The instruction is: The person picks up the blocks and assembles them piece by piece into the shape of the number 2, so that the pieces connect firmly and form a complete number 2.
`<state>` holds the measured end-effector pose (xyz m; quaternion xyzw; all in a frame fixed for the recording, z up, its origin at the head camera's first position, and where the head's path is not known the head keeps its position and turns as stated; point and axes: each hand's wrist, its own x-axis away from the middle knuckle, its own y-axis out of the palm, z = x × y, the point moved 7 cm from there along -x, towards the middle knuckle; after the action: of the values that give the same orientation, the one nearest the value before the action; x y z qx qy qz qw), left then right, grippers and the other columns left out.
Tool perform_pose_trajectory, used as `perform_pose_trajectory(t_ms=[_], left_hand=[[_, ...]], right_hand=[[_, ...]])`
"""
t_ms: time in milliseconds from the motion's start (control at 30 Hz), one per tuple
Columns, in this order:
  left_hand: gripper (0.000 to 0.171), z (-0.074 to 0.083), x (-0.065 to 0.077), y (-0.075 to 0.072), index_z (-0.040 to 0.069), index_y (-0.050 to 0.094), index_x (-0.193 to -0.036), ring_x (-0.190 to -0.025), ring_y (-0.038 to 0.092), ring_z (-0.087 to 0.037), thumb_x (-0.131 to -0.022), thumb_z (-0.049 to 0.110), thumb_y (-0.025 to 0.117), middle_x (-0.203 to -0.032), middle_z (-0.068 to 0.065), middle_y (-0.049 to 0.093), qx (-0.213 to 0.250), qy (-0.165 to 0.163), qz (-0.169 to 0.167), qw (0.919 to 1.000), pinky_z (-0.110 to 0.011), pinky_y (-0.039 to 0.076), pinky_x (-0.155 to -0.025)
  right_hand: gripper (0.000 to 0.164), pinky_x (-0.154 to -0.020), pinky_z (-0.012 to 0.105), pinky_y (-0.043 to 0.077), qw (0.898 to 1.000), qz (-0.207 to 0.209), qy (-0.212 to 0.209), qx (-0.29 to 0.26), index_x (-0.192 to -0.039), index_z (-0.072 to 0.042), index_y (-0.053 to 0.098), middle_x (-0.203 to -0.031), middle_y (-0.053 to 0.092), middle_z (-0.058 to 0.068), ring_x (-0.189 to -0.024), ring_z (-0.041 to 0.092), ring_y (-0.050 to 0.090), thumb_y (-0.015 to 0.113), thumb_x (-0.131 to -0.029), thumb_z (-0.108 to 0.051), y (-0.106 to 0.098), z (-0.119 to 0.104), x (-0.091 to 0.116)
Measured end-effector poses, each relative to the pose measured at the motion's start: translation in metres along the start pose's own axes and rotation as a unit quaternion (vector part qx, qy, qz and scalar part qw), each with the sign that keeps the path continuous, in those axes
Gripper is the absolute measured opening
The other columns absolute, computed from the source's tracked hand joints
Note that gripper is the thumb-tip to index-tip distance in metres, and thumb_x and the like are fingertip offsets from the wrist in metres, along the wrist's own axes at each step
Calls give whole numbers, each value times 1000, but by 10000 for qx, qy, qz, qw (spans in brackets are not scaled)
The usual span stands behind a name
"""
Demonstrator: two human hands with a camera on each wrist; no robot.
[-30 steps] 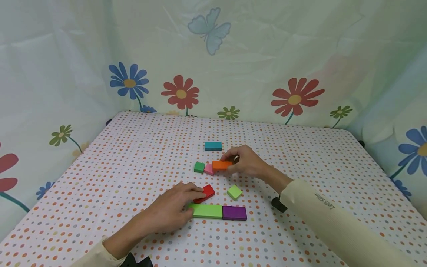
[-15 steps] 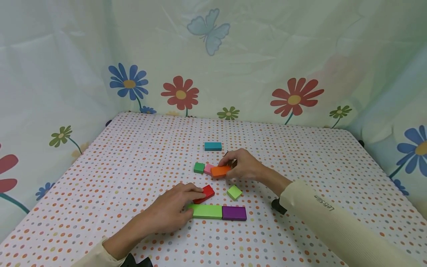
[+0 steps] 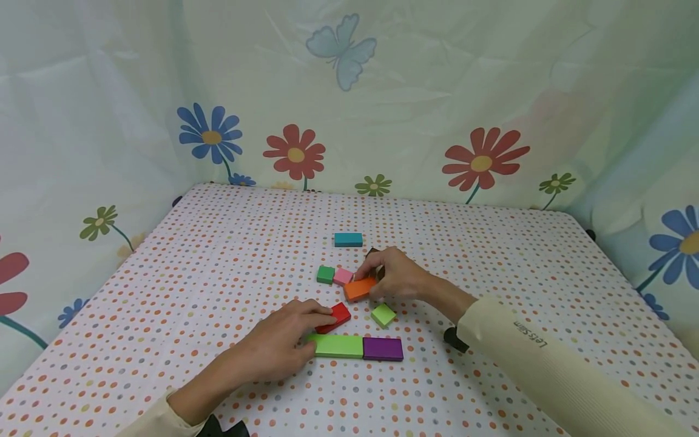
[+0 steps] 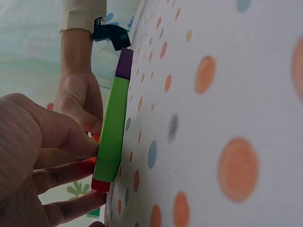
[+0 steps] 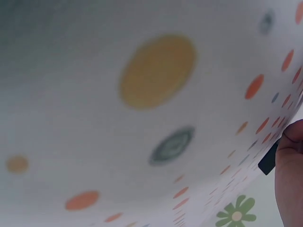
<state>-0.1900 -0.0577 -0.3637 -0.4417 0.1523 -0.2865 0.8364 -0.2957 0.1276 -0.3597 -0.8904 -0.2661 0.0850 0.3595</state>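
Note:
My right hand [image 3: 397,274] pinches an orange block [image 3: 358,290] at its right end, between thumb and fingers. The block is slightly turned, just in front of a pink block [image 3: 343,276] and a green block [image 3: 325,274]. A small dark piece [image 3: 372,250] shows behind the right fingers, mostly hidden. My left hand [image 3: 281,340] rests at the left end of a long light green block [image 3: 338,346], thumb against it. Its fingers touch a red block [image 3: 334,318], partly covered. In the left wrist view, the thumb lies on the light green block [image 4: 112,127], fingers reaching past.
A purple block [image 3: 383,349] abuts the long block's right end. A small lime block [image 3: 383,315] sits between the purple block and the right hand. Farther back lies a blue block [image 3: 348,240]. The dotted cloth [image 3: 246,243] meets a flowered curtain behind.
My right hand has brought the orange block nearer and slightly left, turning it, so more of the pink block shows. My left hand stays where it was.

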Motion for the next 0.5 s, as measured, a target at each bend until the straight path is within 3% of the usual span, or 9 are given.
perform_pose_trajectory(t_ms=[233, 500], left_hand=[[48, 0, 0, 0, 13, 65, -137, -128, 50, -15, -90, 7, 59, -139, 5, 57, 40, -23, -13, 10000, -46, 44, -105], [48, 0, 0, 0, 13, 65, -137, -126, 51, -15, -90, 6, 59, -139, 5, 57, 15, -36, -14, 10000, -45, 44, -104]], right_hand=[[35, -82, 35, 50, 9997, -162, 71, 147, -94, -19, 80, -100, 68, -3, -93, 20, 57, 87, -64, 0, 6, -4, 1], [33, -83, 34, 51, 9996, -259, 46, 34, -91, -19, 80, -101, 66, -2, -95, 20, 57, 84, -67, 3, 9, -5, 1]])
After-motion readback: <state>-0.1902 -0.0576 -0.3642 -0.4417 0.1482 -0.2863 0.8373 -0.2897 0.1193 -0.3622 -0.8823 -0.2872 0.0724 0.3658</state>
